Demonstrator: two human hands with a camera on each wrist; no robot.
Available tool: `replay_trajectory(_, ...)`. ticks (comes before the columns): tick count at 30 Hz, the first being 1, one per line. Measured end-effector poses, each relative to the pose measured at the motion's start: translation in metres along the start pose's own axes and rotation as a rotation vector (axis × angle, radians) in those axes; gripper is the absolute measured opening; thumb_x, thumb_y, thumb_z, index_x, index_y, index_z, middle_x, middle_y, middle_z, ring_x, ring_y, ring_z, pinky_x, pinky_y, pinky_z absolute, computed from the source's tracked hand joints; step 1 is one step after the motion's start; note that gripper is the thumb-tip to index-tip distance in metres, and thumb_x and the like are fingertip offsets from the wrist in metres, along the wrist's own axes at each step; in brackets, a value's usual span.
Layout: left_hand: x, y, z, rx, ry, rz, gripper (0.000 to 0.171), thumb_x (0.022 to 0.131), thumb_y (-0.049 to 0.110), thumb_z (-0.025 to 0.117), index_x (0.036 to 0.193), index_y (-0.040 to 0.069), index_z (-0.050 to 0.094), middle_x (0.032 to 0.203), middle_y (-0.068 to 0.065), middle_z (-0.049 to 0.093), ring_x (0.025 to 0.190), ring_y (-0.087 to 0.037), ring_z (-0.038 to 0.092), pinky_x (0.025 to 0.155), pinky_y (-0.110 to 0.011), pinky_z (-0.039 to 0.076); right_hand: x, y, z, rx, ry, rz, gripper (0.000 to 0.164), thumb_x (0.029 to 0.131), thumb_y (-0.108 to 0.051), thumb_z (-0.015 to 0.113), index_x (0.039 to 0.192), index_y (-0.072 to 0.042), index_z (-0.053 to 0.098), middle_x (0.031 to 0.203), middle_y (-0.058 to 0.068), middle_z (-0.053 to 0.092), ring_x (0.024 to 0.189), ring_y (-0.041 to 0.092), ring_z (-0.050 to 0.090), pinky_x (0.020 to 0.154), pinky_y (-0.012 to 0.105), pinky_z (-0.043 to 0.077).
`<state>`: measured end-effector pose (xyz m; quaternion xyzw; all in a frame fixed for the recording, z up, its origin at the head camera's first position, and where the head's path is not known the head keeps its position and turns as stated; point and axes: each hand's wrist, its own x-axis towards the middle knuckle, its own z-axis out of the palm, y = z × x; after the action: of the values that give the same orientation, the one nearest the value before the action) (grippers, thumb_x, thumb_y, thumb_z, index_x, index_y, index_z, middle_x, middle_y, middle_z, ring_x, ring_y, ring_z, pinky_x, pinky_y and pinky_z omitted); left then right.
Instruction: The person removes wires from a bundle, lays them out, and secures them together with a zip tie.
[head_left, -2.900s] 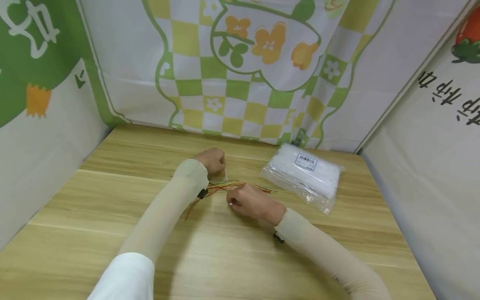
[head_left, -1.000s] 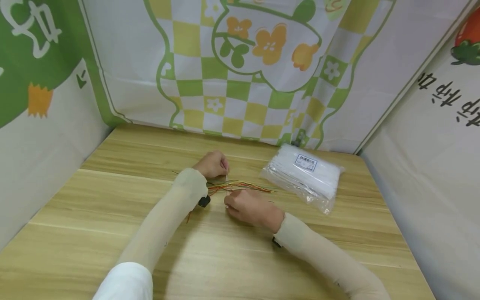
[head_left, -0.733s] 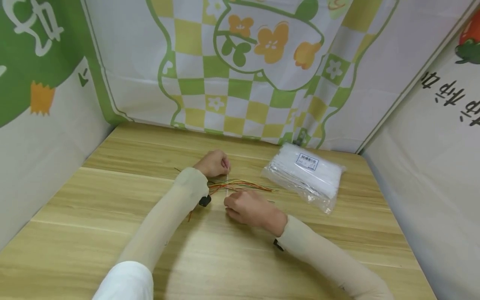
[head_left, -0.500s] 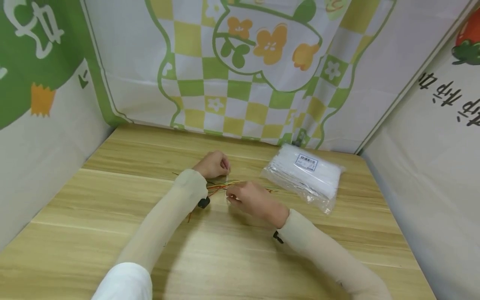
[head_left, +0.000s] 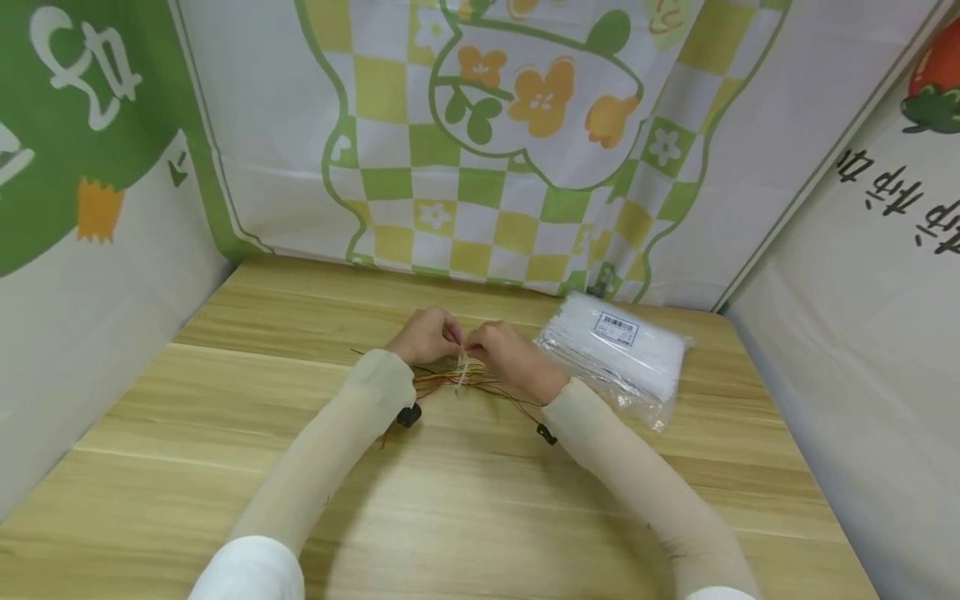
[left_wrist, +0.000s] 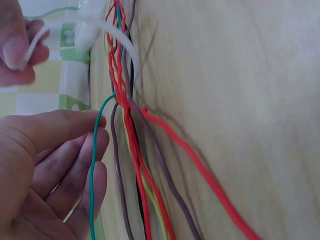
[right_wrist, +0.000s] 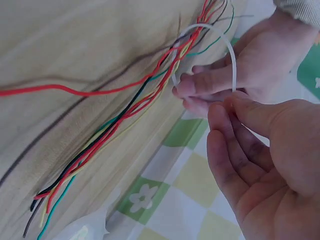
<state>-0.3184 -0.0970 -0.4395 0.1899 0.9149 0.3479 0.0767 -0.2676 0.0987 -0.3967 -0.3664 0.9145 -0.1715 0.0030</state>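
Observation:
A bundle of thin coloured wires (head_left: 431,380), red, yellow, green, brown and black, lies across the wooden table. A white cable tie (right_wrist: 233,55) arches over the bundle in the right wrist view. My right hand (head_left: 513,357) pinches one end of it between thumb and fingertips, above the wires. My left hand (head_left: 426,335) is on the far side of the bundle, its thumb and fingertips together at the tie's other end, with that end mostly hidden. A green wire (left_wrist: 93,175) passes in front of the left fingers in the left wrist view.
A clear plastic bag (head_left: 630,342) packed with white cable ties and bearing a barcode label lies at the back right, close to the right hand. Printed cloth walls (head_left: 480,208) stand round the table (head_left: 450,517) at the back and sides.
My right hand has moved from the near side of the wires up and away, over to the left hand, bending the tie over the bundle. The left hand has barely moved.

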Motion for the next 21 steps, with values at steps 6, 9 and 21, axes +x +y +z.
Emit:
replay_trajectory(6,-0.005,0.003,0.002,-0.029,0.015,-0.005,0.003,0.092,0.01,0.081,0.09,0.012,0.08,0.097,-0.004,0.081,0.093,-0.02,0.077,0.094,-0.044,0.06,0.01,0.004,-0.003,0.05,0.01,0.069,0.016,0.102,-0.009,0.069,0.111,-0.003,0.081,0.111,0.012,0.081,0.104,0.025,0.078,0.087,0.032,0.063)
replay_trajectory(9,-0.007,0.005,0.003,-0.037,0.03,0.003,0.007,0.092,0.008,0.08,0.088,0.014,0.079,0.097,-0.004,0.081,0.093,-0.02,0.077,0.094,-0.044,0.06,0.015,0.006,-0.005,0.082,0.041,0.11,0.015,0.101,-0.009,0.07,0.11,-0.003,0.081,0.11,0.012,0.081,0.101,0.025,0.078,0.085,0.031,0.063)
replay_trajectory(21,-0.008,0.003,0.006,-0.063,0.042,0.025,0.009,0.093,0.003,0.076,0.097,0.009,0.081,0.101,-0.008,0.081,0.096,-0.023,0.077,0.093,-0.043,0.061,0.028,0.015,-0.001,0.066,0.067,0.147,0.014,0.1,-0.004,0.07,0.109,-0.004,0.081,0.11,0.012,0.081,0.102,0.025,0.078,0.085,0.032,0.063)
